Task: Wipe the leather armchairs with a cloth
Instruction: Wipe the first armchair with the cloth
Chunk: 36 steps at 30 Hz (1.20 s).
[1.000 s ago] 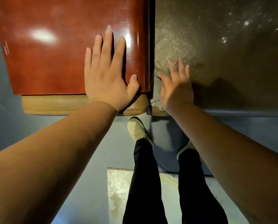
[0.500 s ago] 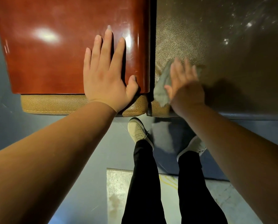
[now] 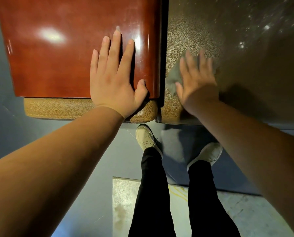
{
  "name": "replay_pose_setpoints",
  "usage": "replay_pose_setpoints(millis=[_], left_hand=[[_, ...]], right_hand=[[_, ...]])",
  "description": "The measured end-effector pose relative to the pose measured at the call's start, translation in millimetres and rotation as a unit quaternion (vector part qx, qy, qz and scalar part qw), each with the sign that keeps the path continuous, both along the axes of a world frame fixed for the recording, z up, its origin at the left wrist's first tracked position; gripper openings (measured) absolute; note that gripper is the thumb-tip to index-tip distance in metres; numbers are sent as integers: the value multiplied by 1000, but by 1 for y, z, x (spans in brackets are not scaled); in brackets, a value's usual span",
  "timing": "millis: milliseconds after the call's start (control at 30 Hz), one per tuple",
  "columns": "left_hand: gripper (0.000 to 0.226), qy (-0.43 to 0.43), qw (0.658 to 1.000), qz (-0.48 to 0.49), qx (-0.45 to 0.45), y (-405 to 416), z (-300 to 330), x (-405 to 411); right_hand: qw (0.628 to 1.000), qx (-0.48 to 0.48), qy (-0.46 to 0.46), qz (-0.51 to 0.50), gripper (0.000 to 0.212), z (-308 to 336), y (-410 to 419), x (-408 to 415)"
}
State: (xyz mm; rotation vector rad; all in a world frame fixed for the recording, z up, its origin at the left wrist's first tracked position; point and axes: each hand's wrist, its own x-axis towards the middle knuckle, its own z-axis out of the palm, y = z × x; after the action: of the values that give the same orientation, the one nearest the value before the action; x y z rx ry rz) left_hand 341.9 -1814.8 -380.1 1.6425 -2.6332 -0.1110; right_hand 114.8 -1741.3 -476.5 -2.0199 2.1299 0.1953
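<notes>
A glossy red-brown wooden armrest top [image 3: 65, 53] sits over tan grained leather padding [image 3: 71, 108] on the armchair's left. My left hand [image 3: 113, 79] lies flat on that wood with fingers straight. To the right is the dark brown grained leather seat [image 3: 237, 57], with pale specks toward the far right. My right hand [image 3: 195, 79] presses a grey cloth [image 3: 174, 77] onto the leather near its left front corner, fingers spread and blurred. Most of the cloth is hidden beneath the palm.
The chair's front edge [image 3: 211, 124] runs just below my wrists. Below it are my legs in black trousers and beige shoes [image 3: 145, 137] on a blue-grey floor [image 3: 84, 185]. A pale floor panel [image 3: 124, 202] lies under my legs.
My right hand has slid with the cloth from the seat's front left corner up and to the right across the leather. My left hand has stayed flat on the wooden armrest.
</notes>
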Motion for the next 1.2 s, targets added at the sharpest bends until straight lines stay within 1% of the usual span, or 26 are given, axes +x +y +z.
replay_pose_setpoints(millis=[33, 67, 100, 167, 233, 267, 300, 367, 400, 433, 500, 533, 567, 600, 667, 767, 833, 867, 900, 967, 1000, 1033, 1067, 1100, 1200], left_hand=[[86, 1, 1000, 0, 0, 0, 0, 0], [86, 1, 1000, -1, 0, -1, 1, -1], [86, 0, 1000, 0, 3, -1, 1, -2], [87, -1, 1000, 3, 10, -2, 2, -3], [87, 2, 1000, 5, 16, -1, 4, -3], [87, 3, 1000, 4, 18, -1, 4, -2], [87, 4, 1000, 3, 19, 0, 5, -1], [87, 2, 1000, 3, 18, 0, 5, -1], [87, 1, 1000, 4, 17, 0, 5, -1], [88, 2, 1000, 5, 17, 0, 5, -1], [88, 0, 1000, 5, 16, 0, 5, -2], [88, -2, 1000, 5, 15, 0, 5, -2], [88, -1, 1000, 4, 16, -1, 5, -3], [88, 1, 1000, 3, 18, -1, 6, -4], [88, 2, 1000, 5, 22, -2, 7, -5], [88, -1, 1000, 6, 26, -1, 8, -4], [88, 0, 1000, 6, 23, 0, 7, -3], [88, -1, 1000, 6, 21, 0, 6, -2], [89, -2, 1000, 5, 21, 1, 5, -2], [89, 0, 1000, 4, 17, 0, 3, -2], [89, 0, 1000, 3, 17, 0, 4, -2], [88, 0, 1000, 2, 18, 0, 5, -2], [88, 2, 1000, 3, 20, -1, 6, -3], [88, 4, 1000, 4, 23, -1, 7, -4], [88, 3, 1000, 6, 30, 0, 8, -6]], right_hand=[[999, -4, 21, -48, 74, 5, -17, 0], [997, 0, 35, -68, 74, 9, -28, 3], [998, 12, 36, -52, 74, 11, -30, 11], [999, 28, -1, 34, 71, 15, -11, 27], [993, 4, -70, 100, 61, 16, 29, 35], [987, 15, -100, 121, 62, 19, 46, 34], [982, 28, -113, 149, 68, 21, 54, 29], [974, 31, -121, 190, 73, 20, 45, 8], [977, 28, -104, 181, 72, 16, 32, 0], [985, 20, -76, 151, 71, 12, 16, -7], [998, 13, -29, 51, 73, 9, -24, -14], [1000, 7, -26, -1, 71, 9, -38, -12], [999, 0, -31, -31, 69, 10, -45, -6], [999, 2, -36, -32, 67, 12, -44, 1], [999, 7, -39, 32, 63, 10, -13, 20], [988, 28, -84, 128, 63, 7, 54, 28], [979, 31, -99, 177, 68, 1, 62, 10], [980, 19, -93, 174, 70, -4, 56, -2], [987, 2, -82, 140, 71, -8, 47, -12], [998, -42, -50, 2, 70, -8, 26, -31], [996, -55, -36, -67, 69, -5, 20, -33], [992, -57, -33, -109, 68, -3, 18, -29], [991, -56, -36, -117, 67, 1, 23, -21], [993, -49, -48, -94, 66, 3, 33, -11], [993, -28, -97, 66, 64, 4, 81, 11]])
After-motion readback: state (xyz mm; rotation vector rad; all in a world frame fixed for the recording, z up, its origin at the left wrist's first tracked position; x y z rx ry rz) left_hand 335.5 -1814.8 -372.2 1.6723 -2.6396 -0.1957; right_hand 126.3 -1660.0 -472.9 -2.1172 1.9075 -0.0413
